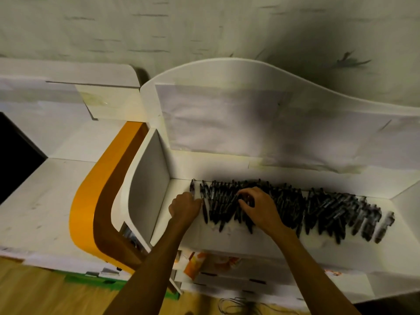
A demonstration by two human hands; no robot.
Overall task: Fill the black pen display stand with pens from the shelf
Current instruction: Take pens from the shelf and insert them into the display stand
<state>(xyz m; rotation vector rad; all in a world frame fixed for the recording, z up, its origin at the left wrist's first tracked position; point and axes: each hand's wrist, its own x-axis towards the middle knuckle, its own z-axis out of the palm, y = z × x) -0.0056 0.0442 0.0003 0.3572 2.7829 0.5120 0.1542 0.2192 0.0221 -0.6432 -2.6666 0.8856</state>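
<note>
Black pens (295, 208) sprawl along the white shelf (238, 242). Left hand (185, 206) curls round one pen at the row's end; right hand (259, 208) pinches into the pile.

The shelf (227, 237) in the middle of the frame is white, as are its curved side panel (147, 178) and the wavy back board (250, 73) above it. The pens (295, 208) spread along it are black, some with clear, greyish barrels at the right end. At centre left a curved band (91, 201) is bright orange with a darker brown inner face. The wall (159, 26) across the top is off-white with faint grey dashes. The floor (45, 292) at lower left is yellowish wood-toned, edged by a green strip (91, 279). A black patch (13, 155) fills the left edge.
</note>
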